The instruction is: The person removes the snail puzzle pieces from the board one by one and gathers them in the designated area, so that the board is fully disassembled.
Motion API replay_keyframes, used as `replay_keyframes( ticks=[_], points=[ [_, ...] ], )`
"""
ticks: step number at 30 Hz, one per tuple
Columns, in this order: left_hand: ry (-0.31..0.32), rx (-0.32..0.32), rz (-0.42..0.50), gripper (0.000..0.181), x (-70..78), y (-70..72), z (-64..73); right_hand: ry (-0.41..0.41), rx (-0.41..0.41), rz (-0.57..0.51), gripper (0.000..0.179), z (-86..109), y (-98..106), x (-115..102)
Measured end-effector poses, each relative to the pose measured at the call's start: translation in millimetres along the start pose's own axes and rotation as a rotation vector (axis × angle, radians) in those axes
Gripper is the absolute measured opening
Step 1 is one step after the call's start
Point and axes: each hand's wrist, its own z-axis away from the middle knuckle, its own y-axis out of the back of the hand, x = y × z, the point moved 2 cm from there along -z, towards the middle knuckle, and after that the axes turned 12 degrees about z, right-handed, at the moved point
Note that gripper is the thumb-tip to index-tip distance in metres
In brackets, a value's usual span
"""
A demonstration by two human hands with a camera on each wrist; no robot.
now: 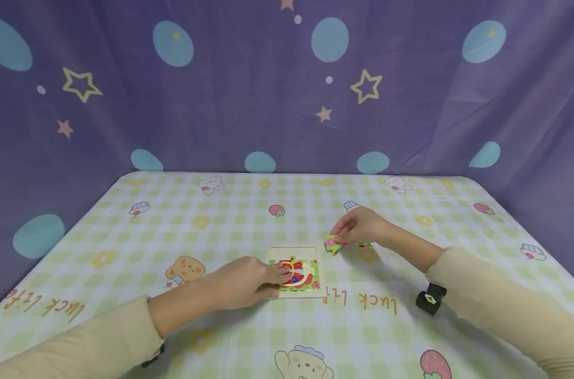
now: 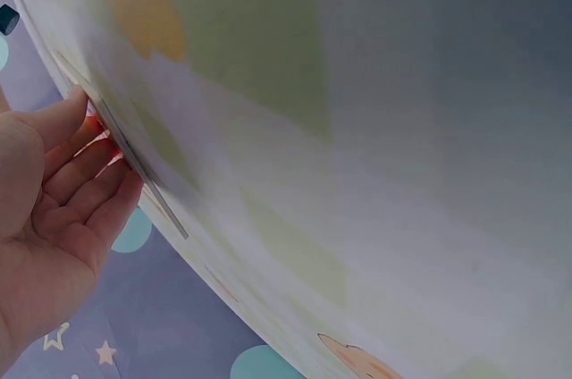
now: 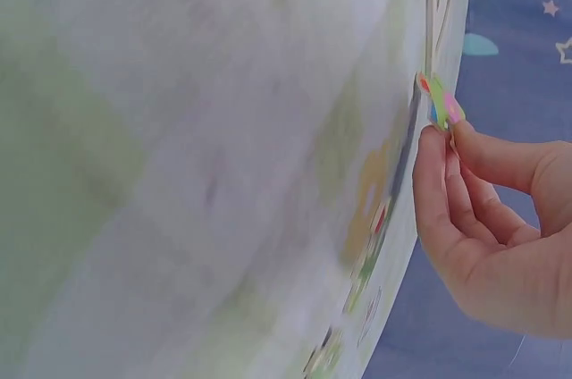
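A square wooden jigsaw puzzle (image 1: 309,294) with a pale frame lies on the table, its near part filled with a red, blue and green picture and its far strip bare. My left hand (image 1: 251,281) rests on it, fingers on the picture and thumb at the near left edge of the frame. Just off the frame's right side, my right hand (image 1: 362,226) pinches a green puzzle piece (image 1: 332,243) with a pink flower between thumb and fingertips. In the right wrist view this piece (image 3: 444,102) is tilted, with red and blue at its edge.
More puzzle pieces (image 1: 365,245) lie on the table behind the right hand, partly hidden by it. The right wrist view shows several loose pieces (image 3: 362,279) on the checked tablecloth (image 1: 239,210). A purple curtain (image 1: 268,105) hangs beyond the table's far edge.
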Motion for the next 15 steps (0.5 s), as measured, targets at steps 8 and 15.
replay_keyframes(
  ticks=[8, 15],
  points=[
    [-0.010, -0.005, 0.000, 0.036, 2.6, 1.3, 0.3, 0.085, 0.117, 0.222, 0.010, 0.9, 5.3, 4.4],
    [-0.004, -0.007, 0.005, 0.036, 1.5, 0.4, 0.6, 0.174, 0.220, 0.386, 0.004, -1.4, 4.9, 1.5]
  ],
)
